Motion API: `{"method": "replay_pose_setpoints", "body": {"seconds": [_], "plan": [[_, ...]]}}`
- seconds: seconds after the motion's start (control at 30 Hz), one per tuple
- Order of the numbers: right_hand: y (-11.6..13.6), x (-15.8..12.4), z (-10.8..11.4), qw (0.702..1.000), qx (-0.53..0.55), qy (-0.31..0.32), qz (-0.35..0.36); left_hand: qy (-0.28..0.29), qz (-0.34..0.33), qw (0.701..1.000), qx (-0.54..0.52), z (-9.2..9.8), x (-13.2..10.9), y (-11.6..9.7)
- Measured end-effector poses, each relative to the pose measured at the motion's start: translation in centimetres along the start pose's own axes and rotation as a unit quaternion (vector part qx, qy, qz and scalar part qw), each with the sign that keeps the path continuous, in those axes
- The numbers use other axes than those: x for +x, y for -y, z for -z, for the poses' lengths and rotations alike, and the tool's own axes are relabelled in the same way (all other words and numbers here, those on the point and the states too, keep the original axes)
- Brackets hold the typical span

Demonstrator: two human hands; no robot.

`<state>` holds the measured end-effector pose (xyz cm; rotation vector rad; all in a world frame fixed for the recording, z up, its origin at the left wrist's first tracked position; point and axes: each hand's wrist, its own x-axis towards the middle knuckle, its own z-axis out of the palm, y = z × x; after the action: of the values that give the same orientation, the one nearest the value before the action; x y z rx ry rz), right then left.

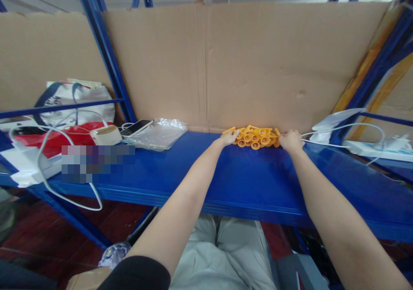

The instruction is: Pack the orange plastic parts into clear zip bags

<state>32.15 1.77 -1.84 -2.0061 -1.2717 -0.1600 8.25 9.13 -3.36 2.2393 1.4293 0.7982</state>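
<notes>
- The yellow pieces (254, 138), small and cup-ended, sit in a heap on the blue tabletop (258, 174), near its back edge and just before the cardboard panel (258, 66); most of their round openings face the person.
- The left hand (229, 138) is at the heap's left end and the right hand (292, 141) at its right end, both touching it.
- The fingers of both hands are bent around the outer pieces; at this distance I cannot tell whether they grasp any or only press inward.
- The step in hand looks like holding the heap together from both ends; the next move calls for even, gentle pressure, since round pieces could roll.
- To the left, clear plastic bags (161, 135) lie flat, with a phone (137, 128) at their edge.
- Farther left, a white tote bag (88, 103) stands behind a red bag (74, 137); something pale shows at the tote's mouth.
</notes>
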Motion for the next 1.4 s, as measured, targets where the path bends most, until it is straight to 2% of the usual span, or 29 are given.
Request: {"method": "replay_pose_setpoints", "body": {"seconds": [0.07,0.13,0.27,0.4,0.53,0.67,1.07,1.23,1.4], "plan": [[0.2,-0.2,0.2,1.000,-0.010,-0.010,0.013,-0.013,0.001,0.993,0.116,1.6,-0.1,0.6],[0.3,-0.4,0.4,0.999,-0.015,-0.022,0.027,-0.052,0.026,0.978,0.198,3.5,-0.7,1.5],[0.6,-0.7,0.7,0.998,-0.009,-0.038,0.047,-0.093,0.123,0.941,0.301,7.8,-3.3,4.5],[0.9,-1.0,0.9,0.998,-0.015,-0.027,0.060,-0.083,0.239,0.901,0.352,11.2,-6.3,8.5],[1.2,-1.3,1.0,0.998,-0.028,-0.012,0.060,-0.079,0.324,0.877,0.345,13.2,-8.4,11.6],[1.1,-1.3,0.8,0.997,-0.028,-0.014,0.066,-0.077,0.329,0.884,0.322,14.1,-9.6,13.0],[1.0,-1.4,0.6,0.996,-0.037,-0.013,0.081,-0.054,0.228,0.890,0.391,15.5,-9.6,15.0],[1.0,-1.4,0.5,0.996,-0.041,-0.013,0.083,-0.035,0.195,0.889,0.414,15.6,-9.4,14.8],[1.5,-1.7,0.9,0.996,-0.059,0.000,0.067,-0.002,0.197,0.877,0.438,15.5,-9.4,13.7]]}}
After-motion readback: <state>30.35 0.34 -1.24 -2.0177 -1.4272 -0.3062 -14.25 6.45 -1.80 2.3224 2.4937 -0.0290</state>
